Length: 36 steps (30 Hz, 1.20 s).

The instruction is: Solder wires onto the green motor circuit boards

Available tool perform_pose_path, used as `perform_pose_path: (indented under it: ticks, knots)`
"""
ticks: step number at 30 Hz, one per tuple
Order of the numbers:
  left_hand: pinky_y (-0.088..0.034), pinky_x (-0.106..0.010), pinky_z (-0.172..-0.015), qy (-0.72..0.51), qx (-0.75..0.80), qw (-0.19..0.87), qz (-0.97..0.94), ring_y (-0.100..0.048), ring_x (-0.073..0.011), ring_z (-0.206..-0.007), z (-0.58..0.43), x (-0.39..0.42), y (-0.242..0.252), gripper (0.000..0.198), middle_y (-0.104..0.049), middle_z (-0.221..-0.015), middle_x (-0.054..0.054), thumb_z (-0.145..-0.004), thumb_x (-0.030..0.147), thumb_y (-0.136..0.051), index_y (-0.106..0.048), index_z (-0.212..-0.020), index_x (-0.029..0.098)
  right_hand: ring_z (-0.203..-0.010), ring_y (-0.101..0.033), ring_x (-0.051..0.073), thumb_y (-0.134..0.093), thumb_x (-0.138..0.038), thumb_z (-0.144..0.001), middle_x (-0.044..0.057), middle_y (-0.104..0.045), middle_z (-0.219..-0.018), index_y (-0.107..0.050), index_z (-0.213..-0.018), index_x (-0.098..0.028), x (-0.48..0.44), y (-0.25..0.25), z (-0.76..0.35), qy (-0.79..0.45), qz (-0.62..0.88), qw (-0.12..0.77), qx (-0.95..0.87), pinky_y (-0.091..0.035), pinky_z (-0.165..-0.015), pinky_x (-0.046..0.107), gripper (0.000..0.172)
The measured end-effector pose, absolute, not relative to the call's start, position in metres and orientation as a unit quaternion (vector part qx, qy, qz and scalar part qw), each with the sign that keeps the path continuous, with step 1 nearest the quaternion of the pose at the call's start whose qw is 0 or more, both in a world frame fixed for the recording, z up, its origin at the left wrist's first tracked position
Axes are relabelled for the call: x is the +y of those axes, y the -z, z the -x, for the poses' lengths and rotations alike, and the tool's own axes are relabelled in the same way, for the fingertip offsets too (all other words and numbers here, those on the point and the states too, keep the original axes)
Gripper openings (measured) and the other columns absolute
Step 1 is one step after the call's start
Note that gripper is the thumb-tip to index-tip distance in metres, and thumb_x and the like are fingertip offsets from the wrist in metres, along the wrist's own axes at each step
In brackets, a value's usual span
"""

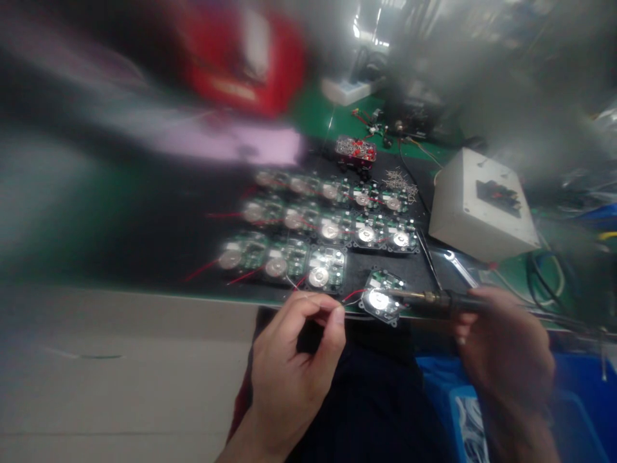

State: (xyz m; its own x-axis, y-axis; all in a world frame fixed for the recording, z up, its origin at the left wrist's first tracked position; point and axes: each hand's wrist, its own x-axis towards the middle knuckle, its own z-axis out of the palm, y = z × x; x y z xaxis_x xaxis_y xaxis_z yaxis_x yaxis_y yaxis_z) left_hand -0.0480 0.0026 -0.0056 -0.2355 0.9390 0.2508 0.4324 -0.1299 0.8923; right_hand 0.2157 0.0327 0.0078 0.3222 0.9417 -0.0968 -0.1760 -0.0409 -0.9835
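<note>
My left hand (303, 347) pinches thin wires between thumb and forefinger at the table's front edge. A red wire (354, 294) and a pale one run from that pinch to a circuit board (384, 283) with a bright round metal disc (379, 298). Wrapped in my right hand (506, 347) is a soldering iron (453, 301), pointing left. Its tip reaches over the board by the disc; whether it touches cannot be made out. Several similar boards (319, 270) with discs and red wires lie in rows behind and to the left.
Tweezers (428, 260) and a wrench (460, 268) lie near a white box (482, 209) on the right. Farther back are a tin of small parts (357, 151) and a pile of pins (400, 183). A blue bin (443, 373) stands below the table edge.
</note>
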Motion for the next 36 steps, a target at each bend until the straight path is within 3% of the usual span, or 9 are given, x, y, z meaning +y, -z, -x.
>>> perform_pose_path:
  ticks: [14, 23, 36]
  knots:
    - [-0.052, -0.024, -0.079, -0.518, 0.581, 0.286, -0.558, -0.067, -0.0115, -0.083, 0.048, -0.004, 0.008, 0.014, -0.070, -0.093, 0.005, -0.095, 0.012, -0.069, -0.067, -0.099, 0.025, -0.050, -0.056, 0.017, -0.066, -0.035, -0.093, 0.002, -0.062, -0.063, -0.078, -0.092, -0.022, 0.035, -0.012, -0.221, -0.465, 0.542, 0.610, -0.343, -0.042, -0.042, 0.026, 0.018]
    - [-0.051, -0.020, -0.081, -0.517, 0.591, 0.268, -0.558, -0.067, -0.0077, -0.084, 0.047, -0.001, 0.009, 0.017, -0.070, -0.094, 0.007, -0.095, 0.010, -0.070, -0.067, -0.101, 0.026, -0.050, -0.060, 0.014, -0.079, -0.037, -0.081, 0.003, -0.064, -0.062, -0.079, -0.087, -0.017, 0.046, -0.017, -0.222, -0.493, 0.518, 0.611, -0.339, -0.049, -0.042, 0.020, 0.021]
    - [-0.053, -0.025, -0.079, -0.514, 0.602, 0.267, -0.550, -0.068, -0.0119, -0.082, 0.044, 0.001, 0.008, 0.012, -0.072, -0.093, 0.005, -0.096, 0.014, -0.070, -0.069, -0.099, 0.026, -0.052, -0.062, 0.013, -0.080, -0.035, -0.083, 0.002, -0.066, -0.066, -0.080, -0.090, -0.016, 0.042, -0.014, -0.220, -0.496, 0.511, 0.610, -0.347, -0.052, -0.045, 0.019, 0.020]
